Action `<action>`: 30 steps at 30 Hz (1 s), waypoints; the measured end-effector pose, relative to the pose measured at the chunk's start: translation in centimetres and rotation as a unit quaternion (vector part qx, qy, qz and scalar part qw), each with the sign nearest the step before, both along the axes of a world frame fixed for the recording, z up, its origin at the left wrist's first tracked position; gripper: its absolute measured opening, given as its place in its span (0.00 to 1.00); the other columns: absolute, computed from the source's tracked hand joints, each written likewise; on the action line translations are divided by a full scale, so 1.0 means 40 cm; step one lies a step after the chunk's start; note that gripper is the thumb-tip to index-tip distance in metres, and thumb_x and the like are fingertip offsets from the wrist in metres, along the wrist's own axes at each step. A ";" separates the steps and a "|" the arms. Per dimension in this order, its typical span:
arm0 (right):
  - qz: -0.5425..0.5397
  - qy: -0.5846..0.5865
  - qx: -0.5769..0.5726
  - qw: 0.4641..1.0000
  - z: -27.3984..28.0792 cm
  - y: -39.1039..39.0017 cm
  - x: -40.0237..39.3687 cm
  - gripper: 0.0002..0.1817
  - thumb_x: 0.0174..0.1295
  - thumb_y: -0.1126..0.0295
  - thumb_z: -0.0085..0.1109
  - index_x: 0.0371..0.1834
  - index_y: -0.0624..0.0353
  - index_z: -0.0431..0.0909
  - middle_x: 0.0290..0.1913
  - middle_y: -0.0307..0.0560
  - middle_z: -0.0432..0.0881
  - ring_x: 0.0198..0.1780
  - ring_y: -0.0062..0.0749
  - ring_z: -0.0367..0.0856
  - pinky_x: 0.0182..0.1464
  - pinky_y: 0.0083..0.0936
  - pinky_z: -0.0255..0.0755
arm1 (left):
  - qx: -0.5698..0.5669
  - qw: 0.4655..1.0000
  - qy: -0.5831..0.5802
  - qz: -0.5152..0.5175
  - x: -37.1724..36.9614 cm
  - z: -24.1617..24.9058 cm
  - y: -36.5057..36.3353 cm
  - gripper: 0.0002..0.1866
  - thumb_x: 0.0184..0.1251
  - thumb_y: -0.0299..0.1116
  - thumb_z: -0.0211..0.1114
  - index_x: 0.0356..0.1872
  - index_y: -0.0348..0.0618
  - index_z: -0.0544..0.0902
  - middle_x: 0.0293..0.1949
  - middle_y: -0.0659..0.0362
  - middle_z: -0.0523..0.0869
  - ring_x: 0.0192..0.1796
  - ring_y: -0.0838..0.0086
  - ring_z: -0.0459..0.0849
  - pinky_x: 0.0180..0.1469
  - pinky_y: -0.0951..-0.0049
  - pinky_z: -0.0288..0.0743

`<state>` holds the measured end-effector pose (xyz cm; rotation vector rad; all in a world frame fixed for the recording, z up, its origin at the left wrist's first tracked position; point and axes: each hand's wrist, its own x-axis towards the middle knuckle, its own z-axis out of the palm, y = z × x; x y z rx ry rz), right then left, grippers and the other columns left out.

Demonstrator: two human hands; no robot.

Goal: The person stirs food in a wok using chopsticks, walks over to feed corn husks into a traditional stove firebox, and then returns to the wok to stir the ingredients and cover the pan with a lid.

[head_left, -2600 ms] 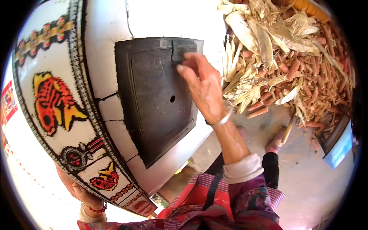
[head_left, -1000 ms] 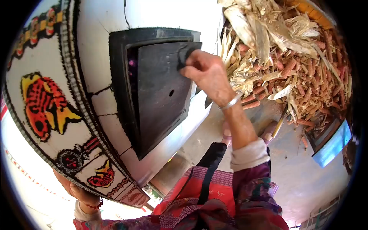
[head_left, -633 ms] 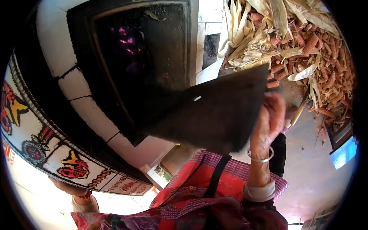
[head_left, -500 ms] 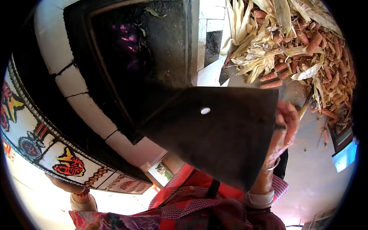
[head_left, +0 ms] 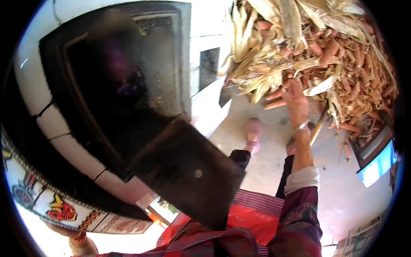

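Note:
My right hand (head_left: 295, 98) reaches down over the near edge of the pile of corn cobs and husks (head_left: 342, 64). Its fingers are bent near a few red cobs (head_left: 275, 104), and whatever may be between them is too small to make out. A dark metal plate (head_left: 188, 171) with a small round hole leans out from the stove's opening, untouched by that hand. At the lower left, my left hand (head_left: 64, 230) lies at the edge of the patterned tiles (head_left: 64, 210), its fingers mostly hidden.
The black-framed stove opening (head_left: 162, 64) is at the upper left, with a faint purple glow inside. White tiles (head_left: 55, 124) border it. My shoes (head_left: 254, 132) stand on the grey floor (head_left: 269, 158). A bright blue-white panel (head_left: 376, 169) is at the right.
My right hand has let go of the metal plate and moved up to the cobs. The plate now sits lower and further left in view. The view has shifted, showing my feet.

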<state>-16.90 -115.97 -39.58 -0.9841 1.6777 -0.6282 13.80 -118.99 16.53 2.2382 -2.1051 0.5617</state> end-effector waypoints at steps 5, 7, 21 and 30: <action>0.039 0.078 0.044 0.995 -0.004 -0.130 0.038 0.28 0.46 0.73 0.55 0.55 0.53 0.66 0.57 0.54 0.67 0.54 0.51 0.69 0.55 0.37 0.66 | -0.009 0.997 0.053 0.061 -0.035 -0.015 0.032 0.26 0.68 0.41 0.40 0.58 0.28 0.58 0.52 0.44 0.67 0.52 0.63 0.71 0.53 0.66 0.67; 0.069 0.161 -0.001 0.985 -0.044 -0.157 0.062 0.29 0.46 0.75 0.54 0.56 0.49 0.65 0.59 0.51 0.64 0.56 0.51 0.66 0.54 0.40 0.65 | -0.010 0.995 0.070 0.073 -0.039 -0.028 0.030 0.26 0.68 0.40 0.40 0.58 0.28 0.58 0.52 0.44 0.67 0.52 0.63 0.71 0.53 0.66 0.67; 0.064 -0.135 0.132 0.980 0.100 -0.040 -0.098 0.12 0.58 0.69 0.53 0.41 0.63 0.76 0.22 0.37 0.70 0.21 0.15 0.65 0.21 0.15 0.58 | -0.008 0.977 0.190 0.096 -0.063 0.018 0.011 0.25 0.69 0.39 0.39 0.59 0.30 0.57 0.53 0.45 0.68 0.52 0.65 0.73 0.53 0.68 0.69; -0.072 -0.183 0.073 0.978 0.491 0.000 -0.133 0.18 0.56 0.75 0.50 0.51 0.69 0.71 0.33 0.42 0.77 0.25 0.18 0.68 0.29 0.13 0.64 | 0.015 0.868 0.487 0.096 -0.065 -0.025 -0.051 0.24 0.69 0.38 0.38 0.60 0.31 0.57 0.54 0.45 0.68 0.52 0.66 0.73 0.53 0.69 0.70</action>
